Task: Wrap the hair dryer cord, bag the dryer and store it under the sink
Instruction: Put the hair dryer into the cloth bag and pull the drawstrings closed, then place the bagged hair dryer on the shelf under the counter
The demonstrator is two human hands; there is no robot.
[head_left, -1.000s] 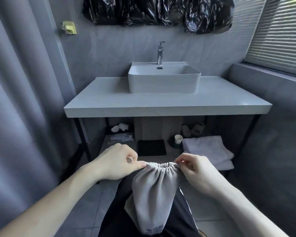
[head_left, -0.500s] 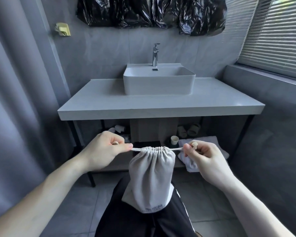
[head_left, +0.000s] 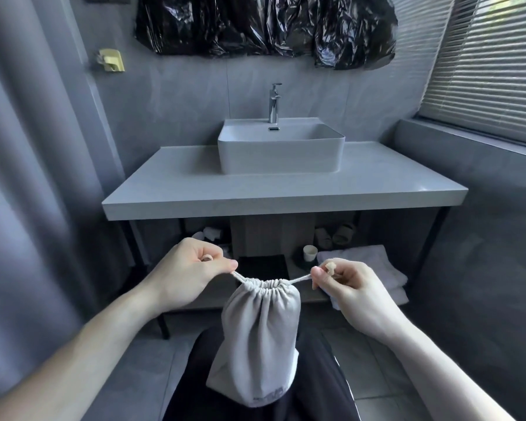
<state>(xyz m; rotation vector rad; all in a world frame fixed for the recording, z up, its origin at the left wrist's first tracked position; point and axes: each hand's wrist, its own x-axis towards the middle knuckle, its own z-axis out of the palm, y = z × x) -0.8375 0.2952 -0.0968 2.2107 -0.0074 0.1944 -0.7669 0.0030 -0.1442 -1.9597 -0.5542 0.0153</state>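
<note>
A grey cloth drawstring bag [head_left: 260,338] hangs in front of me, bulging and gathered tight at its mouth. The hair dryer and its cord are hidden from view. My left hand [head_left: 189,273] pinches the left end of the drawstring [head_left: 239,276]. My right hand [head_left: 343,284] pinches the right end, its knot showing above my fingers. Both cord ends are pulled taut sideways. The white sink [head_left: 281,147] sits on the grey counter [head_left: 377,189], with the open shelf under the sink [head_left: 308,294] behind the bag.
On the lower shelf lie folded white towels [head_left: 374,265], a small white cup [head_left: 310,253], a black mat [head_left: 261,265], slippers [head_left: 334,235] and small white items [head_left: 210,233]. Black metal legs [head_left: 434,238] frame the vanity. A grey curtain [head_left: 28,208] hangs left; a ledge and blinds are right.
My hands have drawn apart, pulling the drawstring out on both sides. The bag's mouth has cinched from wide gathers to a tight pucker. The bag has risen slightly.
</note>
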